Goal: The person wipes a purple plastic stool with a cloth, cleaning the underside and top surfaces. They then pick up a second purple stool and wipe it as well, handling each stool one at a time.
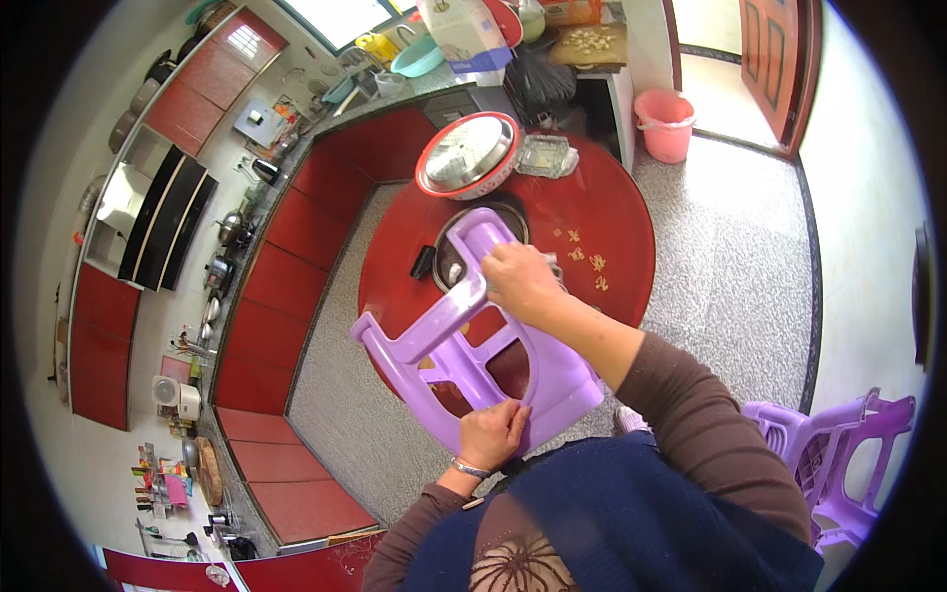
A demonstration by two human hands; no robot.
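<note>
A purple plastic stool (436,318) is tipped over in front of me, its legs pointing up and away. My left hand (492,431) grips the stool's near edge and wears a metal bracelet at the wrist. Farther up, my right hand (521,281) is closed around a leg, fingers curled over it and partly hidden. Something small and greyish shows just past the right hand; I cannot tell what it is. Beneath and behind the stool stands a round red table (607,200). A black object (423,262) lies on the table left of the stool.
On the table are a red-rimmed enamel basin (444,185) with a metal lid, a glass dish (544,157) and yellowish food bits (598,263). Red cabinets (274,296) line the left. A pink bin (666,137) stands near the doorway; more purple stools (836,444) sit at right.
</note>
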